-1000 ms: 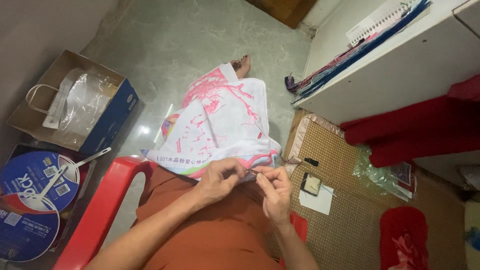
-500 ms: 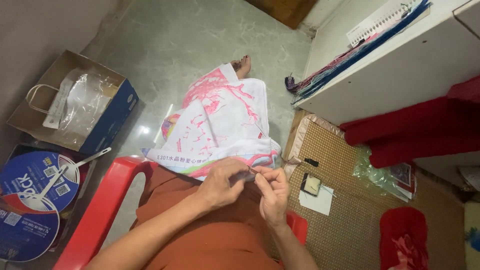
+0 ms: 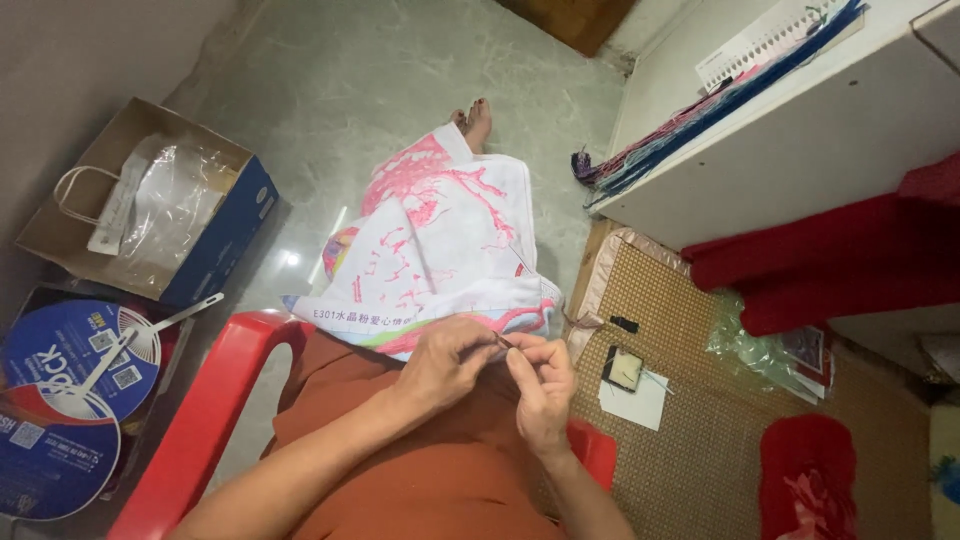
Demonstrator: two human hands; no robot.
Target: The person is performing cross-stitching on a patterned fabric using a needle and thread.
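Note:
A white cloth with a pink embroidered pattern [image 3: 440,250] is draped over my lap and knees. At its near edge my left hand [image 3: 450,360] and my right hand [image 3: 542,385] are close together, fingertips almost touching. Both pinch something small and thin, probably a needle or thread [image 3: 503,343], too small to tell which. I wear an orange garment [image 3: 420,470] and sit in a red plastic chair [image 3: 200,410]. My bare foot [image 3: 476,115] shows past the cloth's far edge.
A blue and brown paper bag holding clear plastic [image 3: 150,215] stands at the left. Two blue round hand fans [image 3: 65,390] lie below it. A woven mat [image 3: 690,420] at the right bears a small card and paper [image 3: 630,385]. A white shelf [image 3: 790,120] carries thread bundles.
My hands have shifted very slightly at the cloth's edge, with the fingertips staying together. Nothing else has moved.

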